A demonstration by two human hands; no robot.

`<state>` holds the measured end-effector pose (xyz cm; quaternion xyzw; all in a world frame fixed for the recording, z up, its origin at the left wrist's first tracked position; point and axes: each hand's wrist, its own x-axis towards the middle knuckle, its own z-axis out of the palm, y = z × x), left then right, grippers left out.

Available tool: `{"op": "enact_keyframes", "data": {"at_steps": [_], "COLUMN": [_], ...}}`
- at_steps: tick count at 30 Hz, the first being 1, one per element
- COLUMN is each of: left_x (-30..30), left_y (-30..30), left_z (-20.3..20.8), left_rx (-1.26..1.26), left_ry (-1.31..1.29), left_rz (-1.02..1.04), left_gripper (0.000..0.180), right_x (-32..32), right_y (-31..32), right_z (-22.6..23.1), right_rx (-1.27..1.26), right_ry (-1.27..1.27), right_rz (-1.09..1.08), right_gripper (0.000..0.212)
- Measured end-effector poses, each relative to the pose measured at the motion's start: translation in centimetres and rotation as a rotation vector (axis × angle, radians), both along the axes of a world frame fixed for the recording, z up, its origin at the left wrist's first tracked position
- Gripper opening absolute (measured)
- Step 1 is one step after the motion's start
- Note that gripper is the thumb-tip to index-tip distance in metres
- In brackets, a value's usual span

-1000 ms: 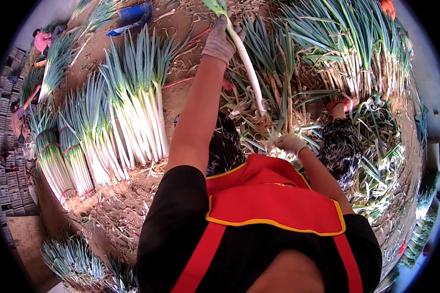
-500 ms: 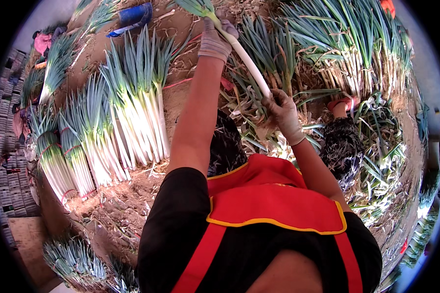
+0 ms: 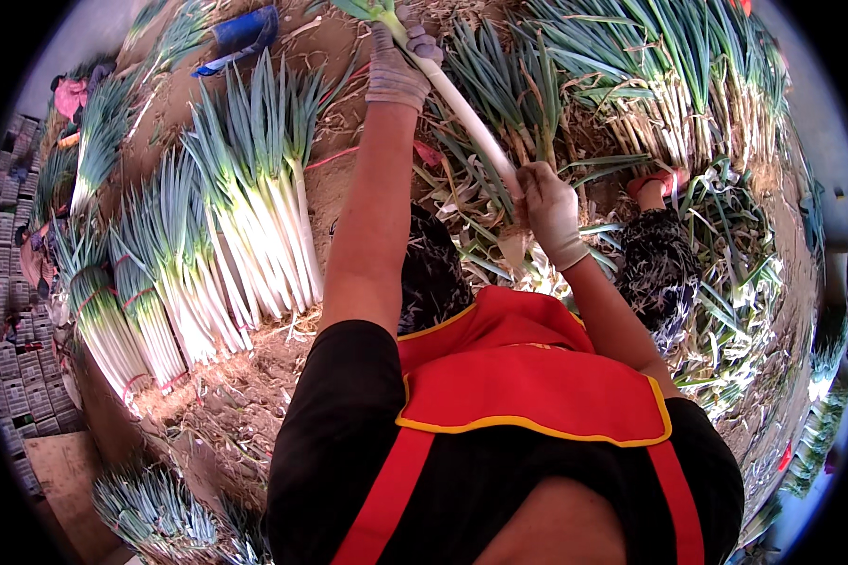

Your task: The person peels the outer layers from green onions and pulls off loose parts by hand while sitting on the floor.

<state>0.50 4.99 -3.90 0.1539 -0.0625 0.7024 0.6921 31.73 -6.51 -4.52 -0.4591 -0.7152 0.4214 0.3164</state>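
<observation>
A long green onion [image 3: 476, 127] slants across in front of me, its green leaves up at the top edge and its white root end toward my right. My gloved left hand [image 3: 400, 68] is wrapped round the upper stalk just below the leaves. At the lower end, the fingers of my gloved right hand [image 3: 550, 212] are closed on the stalk near the roots. A pale, blurred bit hangs below those fingers; I cannot make out whether it is roots or peel.
To my left stand clean white-stalked green onions [image 3: 259, 217], with tied bundles [image 3: 151, 311] beyond. Untrimmed green onions [image 3: 674, 104] stand at the far right. Peeled leaves [image 3: 725, 311] cover the ground by my right leg. A blue object [image 3: 245, 33] lies at the far left.
The green onion and both hands have shifted slightly left and up in the view. My right hand has turned a little at the root end, and a pale bit now shows below it.
</observation>
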Motion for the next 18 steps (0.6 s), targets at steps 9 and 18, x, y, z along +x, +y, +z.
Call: {"op": "enact_keyframes", "data": {"at_steps": [9,18], "left_x": [-1.0,4.1], "left_y": [-1.5,-2.4], "left_z": [3.0,4.5], "left_rx": [0.297,0.412], "left_ry": [-0.074,0.028], "left_rz": [-0.172,-0.131], "left_gripper": [0.043,0.038], "right_x": [9.2,-5.8], "right_y": [2.0,2.9], "right_z": [-12.5,5.3], "right_rx": [0.428,-0.263], "right_ry": [-0.843,0.261], "right_rz": [0.531,0.460], "right_gripper": [0.039,0.052]}}
